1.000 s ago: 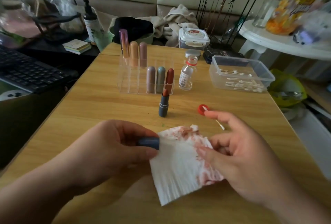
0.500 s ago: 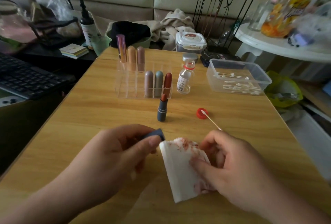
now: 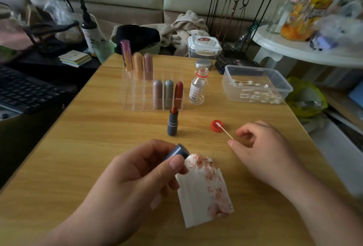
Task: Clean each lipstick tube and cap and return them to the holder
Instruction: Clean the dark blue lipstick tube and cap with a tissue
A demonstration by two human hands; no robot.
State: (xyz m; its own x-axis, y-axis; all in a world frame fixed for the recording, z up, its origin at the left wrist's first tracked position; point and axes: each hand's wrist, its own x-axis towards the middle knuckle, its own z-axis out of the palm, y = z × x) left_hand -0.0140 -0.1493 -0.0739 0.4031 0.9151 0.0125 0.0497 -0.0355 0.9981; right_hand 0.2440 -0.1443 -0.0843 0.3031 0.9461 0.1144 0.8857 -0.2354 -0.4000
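My left hand (image 3: 137, 175) grips a blue-grey lipstick cap (image 3: 176, 152) above a white tissue (image 3: 204, 190) stained red, which lies on the table. The open lipstick tube (image 3: 172, 123), its red-brown bullet exposed, stands upright in front of the clear holder (image 3: 135, 96). The holder has several capped lipsticks in it. My right hand (image 3: 263, 153) is to the right, thumb and forefinger pinching the near end of a cotton swab (image 3: 225, 130). The swab's cotton tip rests on a red bottle cap (image 3: 216, 126).
A small glass bottle (image 3: 197, 88) stands uncapped right of the holder. A clear tub of cotton swabs (image 3: 255, 85) sits at the back right. A keyboard (image 3: 23, 92) lies off the table's left edge. A white side table (image 3: 294, 47) with bags is at right.
My right hand let go of the tissue and moved up and right to the cotton swab. The tissue now lies on the table. My left hand kept the cap and tilted it upward.
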